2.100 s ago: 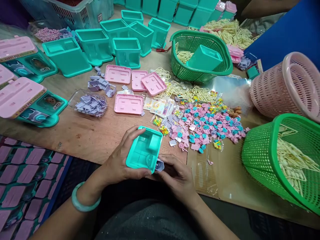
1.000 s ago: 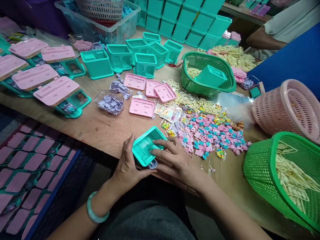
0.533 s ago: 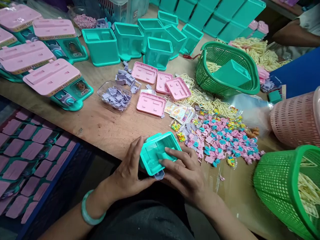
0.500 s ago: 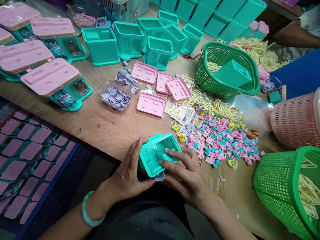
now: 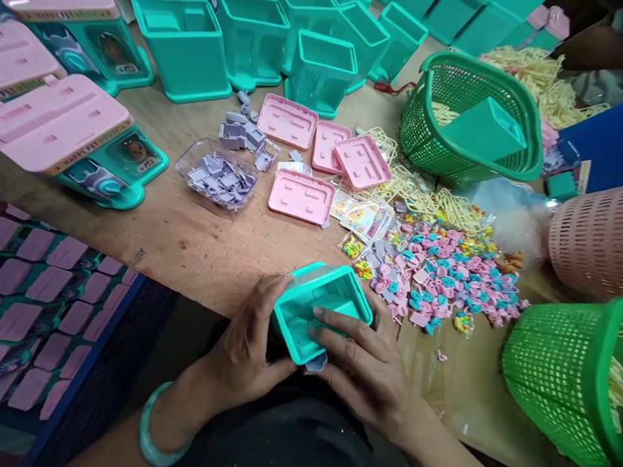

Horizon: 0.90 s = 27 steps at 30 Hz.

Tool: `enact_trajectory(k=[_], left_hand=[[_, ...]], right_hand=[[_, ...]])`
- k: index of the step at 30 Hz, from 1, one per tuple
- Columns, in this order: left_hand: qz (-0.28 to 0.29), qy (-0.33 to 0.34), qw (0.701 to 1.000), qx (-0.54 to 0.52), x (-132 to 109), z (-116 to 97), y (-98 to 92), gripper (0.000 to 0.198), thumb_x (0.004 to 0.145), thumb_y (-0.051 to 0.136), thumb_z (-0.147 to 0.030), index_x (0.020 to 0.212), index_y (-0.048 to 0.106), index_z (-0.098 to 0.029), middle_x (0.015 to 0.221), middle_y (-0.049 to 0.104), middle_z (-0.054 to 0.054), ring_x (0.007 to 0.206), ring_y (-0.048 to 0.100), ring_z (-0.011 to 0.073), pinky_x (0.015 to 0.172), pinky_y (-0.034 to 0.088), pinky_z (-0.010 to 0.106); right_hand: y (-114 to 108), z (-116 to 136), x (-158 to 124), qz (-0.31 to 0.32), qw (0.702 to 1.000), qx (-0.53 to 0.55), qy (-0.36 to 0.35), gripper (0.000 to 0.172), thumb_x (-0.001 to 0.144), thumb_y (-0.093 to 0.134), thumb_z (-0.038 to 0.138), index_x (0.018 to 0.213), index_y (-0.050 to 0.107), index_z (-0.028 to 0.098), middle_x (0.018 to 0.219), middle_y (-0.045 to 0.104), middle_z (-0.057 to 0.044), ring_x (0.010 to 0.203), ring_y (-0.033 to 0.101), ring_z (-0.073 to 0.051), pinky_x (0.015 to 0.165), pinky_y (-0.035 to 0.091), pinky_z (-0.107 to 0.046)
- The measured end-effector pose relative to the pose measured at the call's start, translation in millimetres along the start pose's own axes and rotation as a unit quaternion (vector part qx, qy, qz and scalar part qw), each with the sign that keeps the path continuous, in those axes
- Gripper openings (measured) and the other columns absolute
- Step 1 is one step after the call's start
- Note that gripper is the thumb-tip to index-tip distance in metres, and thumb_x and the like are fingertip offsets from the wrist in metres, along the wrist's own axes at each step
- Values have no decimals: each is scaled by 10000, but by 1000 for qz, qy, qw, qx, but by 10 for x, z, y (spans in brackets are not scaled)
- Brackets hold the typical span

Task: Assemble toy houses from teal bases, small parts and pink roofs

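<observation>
A teal plastic box (image 5: pixel 335 285), its open top tilted up toward me, is held between both hands at the table's front edge. My left hand (image 5: pixel 248 331) wraps its left side, thumb below the rim. My right hand (image 5: pixel 367 357) grips the near right side, with the index and middle fingers reaching inside over the rim. A small grey-purple plastic part (image 5: pixel 316 362) pokes out under the near rim, close to my right thumb; how it is attached is hidden. The box's underside is out of sight.
Pink lids (image 5: pixel 302 196), a clear tub of purple parts (image 5: pixel 219 178) and a pile of small pink and blue pieces (image 5: pixel 442 279) lie beyond. Teal boxes (image 5: pixel 180 58) stand behind; finished pet houses (image 5: pixel 73 130) sit left. Green baskets (image 5: pixel 549 363) and a pink basket (image 5: pixel 588 240) stand right.
The view has moved closer to the table. The box has tilted slightly in my hands; both hands keep hold of it, and the right fingers stay inside.
</observation>
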<state>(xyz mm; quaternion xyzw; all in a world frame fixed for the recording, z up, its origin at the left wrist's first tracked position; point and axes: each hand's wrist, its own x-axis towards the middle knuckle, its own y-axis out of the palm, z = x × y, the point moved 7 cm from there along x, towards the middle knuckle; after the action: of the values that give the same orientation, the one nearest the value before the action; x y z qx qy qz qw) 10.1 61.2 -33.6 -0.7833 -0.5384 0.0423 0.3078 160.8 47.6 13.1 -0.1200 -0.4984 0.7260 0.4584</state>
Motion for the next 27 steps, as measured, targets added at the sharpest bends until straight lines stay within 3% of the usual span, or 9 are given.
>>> enact_trajectory(k=[4,7,10,14,17,19,22,24,27], left_hand=[[-14,0,1000,8,-1,-8,-18,944,868,720,-276,1596,130,-165,1456,496,224,1377,503,337,1136,468,504],[-9,7,1000,2,22,1,-23,979,849,745,-297,1598,124,-186,1454,504,217,1366,513,339,1146,453,519],[-4,6,1000,3,39,17,-22,1007,836,766,-308,1599,118,-195,1453,507,216,1359,520,341,1136,465,508],[-4,-23,1000,-5,35,49,-40,979,849,755,-314,1596,127,-239,1476,497,192,1373,509,335,1129,467,488],[-9,-89,994,-61,53,110,-99,1025,780,819,-384,1577,186,-274,1530,454,175,1392,482,371,1127,450,521],[-23,-168,971,-167,70,169,-146,973,776,810,-443,1551,253,-252,1515,478,175,1359,512,381,1083,482,508],[-51,-271,899,-340,77,181,-165,654,876,692,-489,1416,451,-210,1309,648,137,1212,623,325,970,539,419],[-67,-303,865,-393,78,142,-167,478,899,669,-478,1277,561,-204,1178,704,95,1134,651,281,934,536,369],[-88,-325,846,-414,70,99,-161,415,862,722,-457,1171,608,-205,1126,717,61,1096,656,253,918,523,340]], right_hand=[[-14,-31,7,-3,1000,-1,9,206,986,617,279,1170,620,187,1129,749,-90,1063,684,-230,1229,203,-611],[-13,-157,0,45,999,24,9,323,983,614,346,1275,578,210,1195,719,-110,1137,654,-258,1167,342,-582],[-29,-281,-2,51,997,48,12,384,969,629,356,1319,562,210,1207,699,-122,1198,618,-281,1072,462,-531],[-22,-280,32,25,998,59,4,306,964,642,325,1253,590,239,1169,693,-90,1149,626,-270,1080,442,-554],[-64,-228,112,6,997,71,33,466,945,671,339,1375,511,257,1264,640,-102,1228,577,-281,1087,446,-556],[-128,-208,180,-16,993,100,68,593,943,664,347,1474,413,266,1426,528,-129,1355,485,-292,1116,440,-538],[-183,-198,267,-56,979,162,107,599,961,604,321,1508,364,280,1563,381,-122,1465,367,-280,1165,408,-505],[-140,-209,309,-68,970,195,126,531,969,574,313,1473,408,290,1551,403,-107,1460,380,-272,1171,400,-505],[-26,-238,338,-85,958,220,163,463,946,606,349,1387,482,282,1489,464,-106,1418,434,-275,1171,388,-517]])
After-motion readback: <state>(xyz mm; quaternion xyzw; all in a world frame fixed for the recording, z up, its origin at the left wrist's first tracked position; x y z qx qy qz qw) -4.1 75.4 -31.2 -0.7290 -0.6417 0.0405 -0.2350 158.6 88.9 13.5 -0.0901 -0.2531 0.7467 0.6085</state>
